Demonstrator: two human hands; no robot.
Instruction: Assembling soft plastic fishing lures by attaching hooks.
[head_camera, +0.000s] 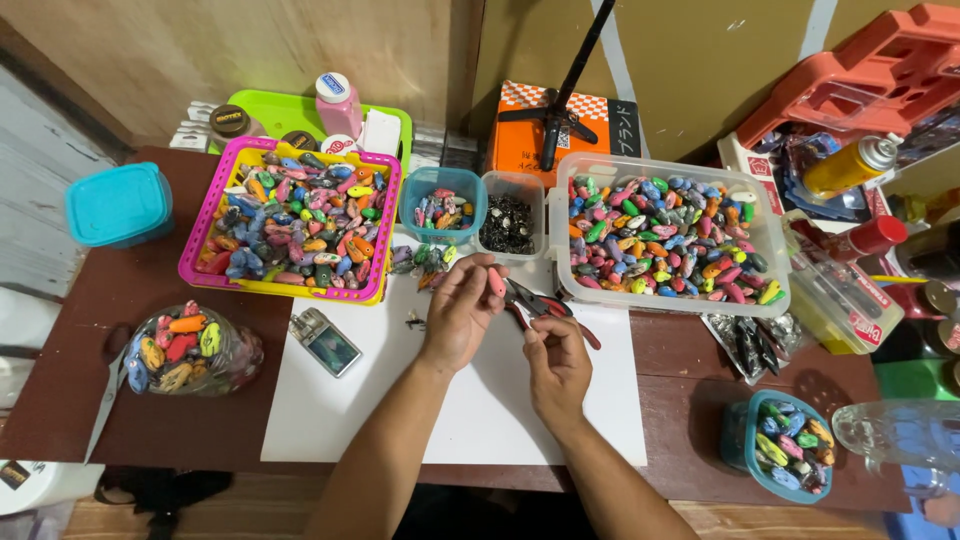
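Left hand (462, 310) pinches one small pink lure body (496, 283) between thumb and fingertips, raised above the white sheet (330, 410) in the middle of the surface (80, 380). Right hand (556, 362) is closed round the red-handled pliers (540, 305), jaws pointing at the pink piece, just beside it.

Handling, as a judgement: the lure body looks light, hard and glossy, so probably slippery; best pinched across its flanks mid-body, leaving the end free for the pliers. Pliers are stiff metal, gripped by the coated handles.

Counts: one lure in hand, one pair of pliers. Painted lures elsewhere are too many to count. They fill one pink-and-yellow basket (195, 250), one clear tub (775, 290), two teal cups (415, 195) (745, 445) and one clear bag (245, 355), with a few loose ones (425, 262) near the upper cup. One small clear box of dark metal bits (511, 222), too small to identify. One teal lidded box (118, 203), one lighter (325, 340), one pair of scissors (105, 405), two spray cans (850, 165) (860, 238).
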